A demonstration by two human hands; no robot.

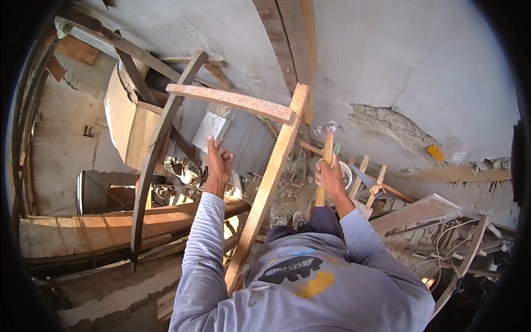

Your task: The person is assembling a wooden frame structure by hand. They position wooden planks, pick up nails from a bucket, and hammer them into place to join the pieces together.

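Note:
My right hand is wrapped round the wooden handle of a claw hammer, its metal head upward. To the left, my left hand is raised with its fingers curled in; whatever they may hold is too small to make out. Between my hands a long light timber slants up from beside my body. At its upper end it meets a shorter reddish wooden piece, which runs left to a dark curved timber. My left hand is below this crosspiece and appears apart from it.
A torn cardboard box stands at the left, above a stack of long planks. At the right, a handsaw is among upright wooden sticks. A broad board lies over rubble. The grey wall has a broken patch.

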